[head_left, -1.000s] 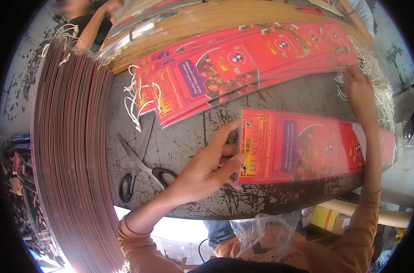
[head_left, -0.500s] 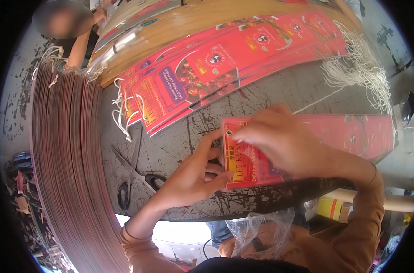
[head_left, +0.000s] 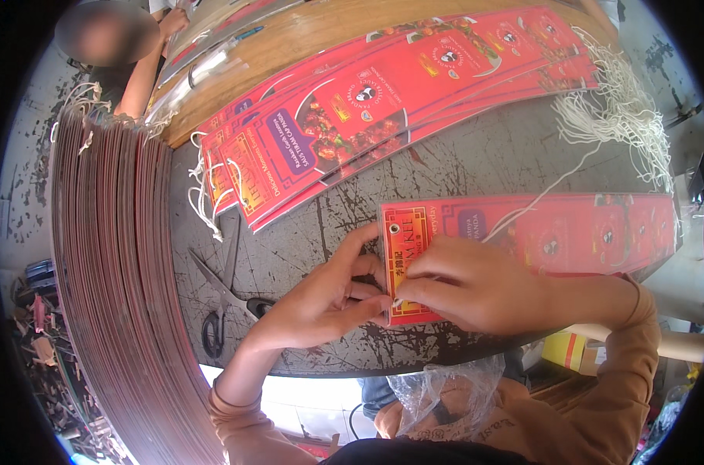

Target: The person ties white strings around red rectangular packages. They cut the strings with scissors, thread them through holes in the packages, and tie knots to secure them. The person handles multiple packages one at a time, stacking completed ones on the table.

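A long red printed strip [head_left: 569, 225] with a yellow end panel lies across the dark tabletop in front of me. My left hand [head_left: 321, 298] grips its left end, thumb on the near corner and fingers around the edge. Bent over that same end, my right hand [head_left: 476, 283] pinches the tip of a white string [head_left: 515, 217] at the near corner. At the far corner, an eyelet hole [head_left: 394, 229] is visible. The string trails back past my right hand to a bundle of white strings [head_left: 623, 128]. Whether more strips lie beneath is hard to tell.
Beyond, overlapping red strips [head_left: 437, 70] carry white string loops at their left end. Black-handled scissors [head_left: 224, 298] lie open left of my hand. A tall stack of strips [head_left: 112, 271] stands farther left. Another person's arm [head_left: 141, 81] shows at the far left.
My right hand has moved from the strip's far corner to its near corner, uncovering the far eyelet. The string now stretches to it. My left hand keeps its grip.
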